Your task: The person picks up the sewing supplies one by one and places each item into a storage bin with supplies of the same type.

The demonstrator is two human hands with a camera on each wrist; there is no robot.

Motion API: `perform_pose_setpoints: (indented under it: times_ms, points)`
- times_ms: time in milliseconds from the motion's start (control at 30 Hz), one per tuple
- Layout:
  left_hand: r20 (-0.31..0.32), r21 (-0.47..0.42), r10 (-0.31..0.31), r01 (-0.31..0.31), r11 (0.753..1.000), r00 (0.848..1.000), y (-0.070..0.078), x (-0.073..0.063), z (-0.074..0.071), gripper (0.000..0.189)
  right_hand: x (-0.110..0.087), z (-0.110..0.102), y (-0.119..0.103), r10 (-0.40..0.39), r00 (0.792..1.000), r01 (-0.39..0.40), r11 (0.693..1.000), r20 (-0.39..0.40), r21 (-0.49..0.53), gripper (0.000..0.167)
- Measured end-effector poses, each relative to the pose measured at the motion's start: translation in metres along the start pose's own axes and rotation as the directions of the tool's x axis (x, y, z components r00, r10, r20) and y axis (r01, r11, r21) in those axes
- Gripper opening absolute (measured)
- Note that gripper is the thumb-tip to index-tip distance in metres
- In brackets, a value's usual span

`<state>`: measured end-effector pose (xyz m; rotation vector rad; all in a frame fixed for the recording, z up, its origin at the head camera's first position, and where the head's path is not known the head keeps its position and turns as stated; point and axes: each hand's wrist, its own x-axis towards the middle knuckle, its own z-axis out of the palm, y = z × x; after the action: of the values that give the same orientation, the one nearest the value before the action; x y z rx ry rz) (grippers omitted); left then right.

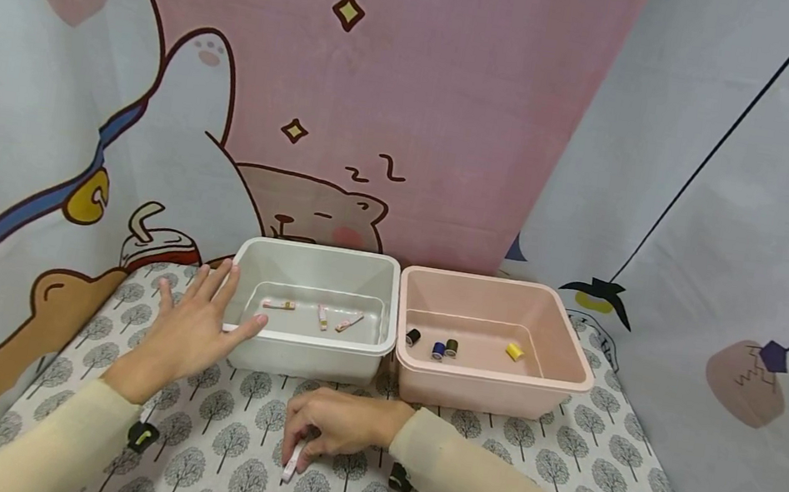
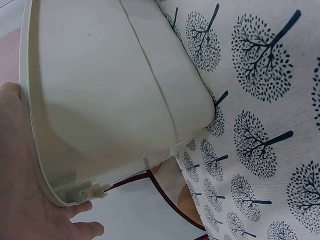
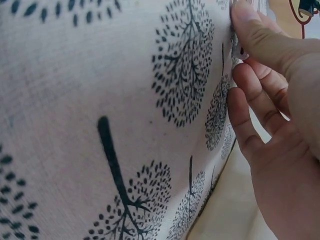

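Note:
In the head view my left hand [image 1: 197, 328] rests with spread fingers at the left rim of a white bin [image 1: 306, 358]; the left wrist view shows that hand [image 2: 25, 175] against the rim of the bin [image 2: 110, 85]. My right hand [image 1: 339, 423] is low over the tablecloth in front of the bins. Between thumb and fingers it pinches a small, slim white stick [image 1: 291, 464] with faint pinkish marks. In the right wrist view the right hand [image 3: 280, 95] hides most of the stick. Several similar small sticks [image 1: 322, 317] lie in the white bin.
A pink bin [image 1: 487, 394] stands right beside the white one, holding a yellow thread spool [image 1: 514, 352], a blue spool [image 1: 438, 350] and dark spools [image 1: 413, 337]. A tree-print cloth [image 1: 231, 442] covers the table. Printed curtains [image 1: 457, 120] hang behind the bins.

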<state>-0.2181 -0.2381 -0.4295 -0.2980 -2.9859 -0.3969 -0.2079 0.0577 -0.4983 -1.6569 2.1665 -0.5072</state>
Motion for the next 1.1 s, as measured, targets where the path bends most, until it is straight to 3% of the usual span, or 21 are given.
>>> perform_pose_setpoints:
  times_ms: [733, 1100]
  points:
    - [-0.002, -0.002, 0.000, 0.000, 1.000, 1.000, -0.001, -0.001, 0.003, 0.112, -0.006, -0.002, -0.007, 0.007, 1.000, -0.007, 0.999, 0.004, -0.045, 0.020]
    - [0.008, 0.004, -0.001, 0.001, 1.000, 1.000, 0.000, -0.001, 0.000, 0.113, -0.010, -0.015, -0.015, -0.027, 0.999, 0.023, 0.996, -0.034, -0.092, 0.018]
